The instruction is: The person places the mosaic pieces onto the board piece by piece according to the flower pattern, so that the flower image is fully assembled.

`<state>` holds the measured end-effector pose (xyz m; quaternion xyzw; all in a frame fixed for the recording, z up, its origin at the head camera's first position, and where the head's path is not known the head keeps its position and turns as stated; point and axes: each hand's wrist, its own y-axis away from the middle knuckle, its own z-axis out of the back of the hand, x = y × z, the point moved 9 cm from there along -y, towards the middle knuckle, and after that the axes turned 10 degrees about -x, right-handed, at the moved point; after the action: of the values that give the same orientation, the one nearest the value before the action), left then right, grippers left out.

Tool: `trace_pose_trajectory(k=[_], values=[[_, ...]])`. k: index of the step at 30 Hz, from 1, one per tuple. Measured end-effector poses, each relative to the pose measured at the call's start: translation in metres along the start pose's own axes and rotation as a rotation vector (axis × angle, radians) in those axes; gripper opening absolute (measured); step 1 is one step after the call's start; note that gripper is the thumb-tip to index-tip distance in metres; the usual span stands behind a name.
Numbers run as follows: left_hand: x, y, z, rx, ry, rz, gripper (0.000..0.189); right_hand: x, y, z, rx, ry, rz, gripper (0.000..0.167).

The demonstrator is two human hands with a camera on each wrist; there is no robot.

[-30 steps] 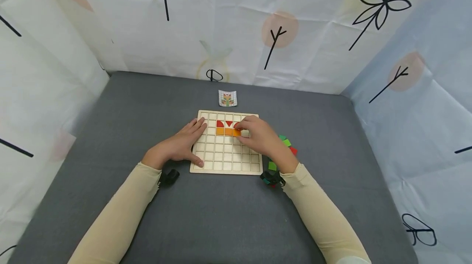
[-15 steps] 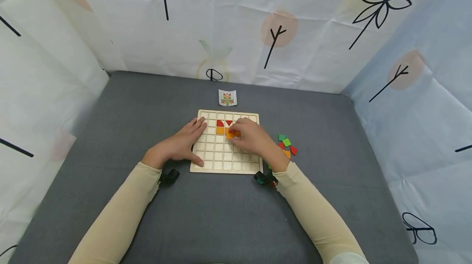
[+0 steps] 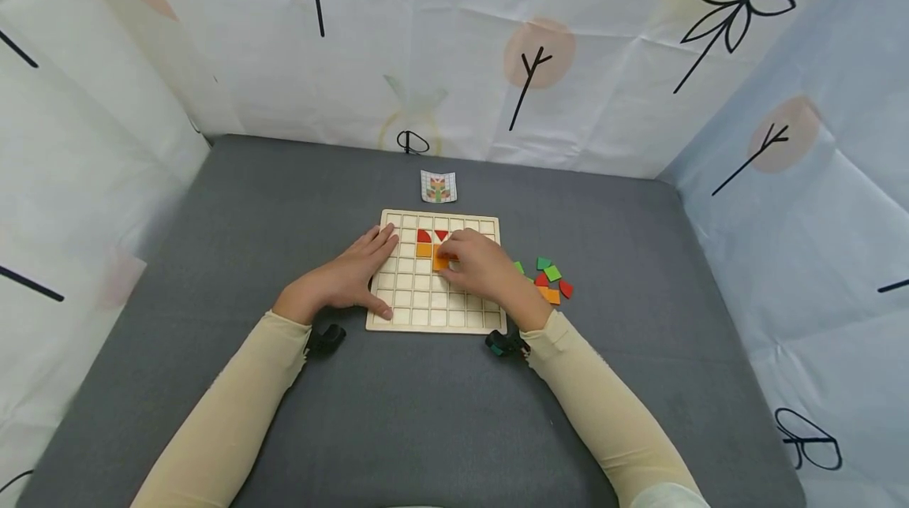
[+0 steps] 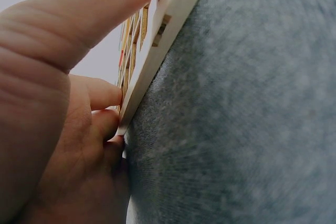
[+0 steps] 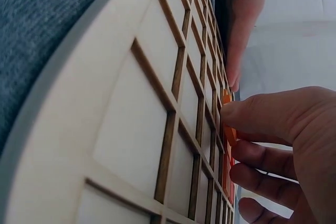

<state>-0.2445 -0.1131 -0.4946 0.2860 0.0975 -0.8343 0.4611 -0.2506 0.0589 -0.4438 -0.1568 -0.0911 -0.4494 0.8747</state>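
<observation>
A light wooden grid board [image 3: 408, 316] lies mid-table. My left hand [image 3: 349, 275] rests along its left side, fingers on the upper left and thumb on the lower left edge; the left wrist view shows that thumb [image 4: 100, 11] on the rim. Over the grid, my right hand [image 3: 483, 265] pinches an orange tile [image 5: 229, 129] between thumb and fingers, just below the row of orange tiles. A red quarter-round tile [image 3: 424, 237], a red triangle tile [image 3: 441, 235] and an orange square tile [image 3: 424, 250] sit in cells; the right hand hides the cells to their right.
Loose green, red and orange tiles [image 3: 552, 274] lie on the grey table [image 3: 398, 421], right of the board, partly behind the right wrist. A small card [image 3: 439, 188] with a coloured grid pattern lies beyond the board. Printed white cloth [image 3: 454, 58] hangs around the table's back and sides.
My right hand has shifted left across the board, and the orange tile in its fingers now shows just below the orange row. More loose tiles show at the right. The left hand stays put.
</observation>
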Motion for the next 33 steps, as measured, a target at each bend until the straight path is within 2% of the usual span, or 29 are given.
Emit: trace_pose_trajectory(k=[10, 21, 33], values=[[-0.001, -0.002, 0.004, -0.004, -0.002, 0.007, 0.143, 0.000, -0.001, 0.004, -0.018, -0.001, -0.001, 0.018], [-0.002, 0.000, 0.001, 0.003, 0.000, 0.015, 0.145, 0.001, 0.001, 0.003, -0.009, -0.012, -0.002, 0.017], [-0.001, 0.000, 0.000, -0.008, -0.007, 0.004, 0.145, -0.001, 0.008, 0.017, -0.042, -0.021, -0.013, 0.018]])
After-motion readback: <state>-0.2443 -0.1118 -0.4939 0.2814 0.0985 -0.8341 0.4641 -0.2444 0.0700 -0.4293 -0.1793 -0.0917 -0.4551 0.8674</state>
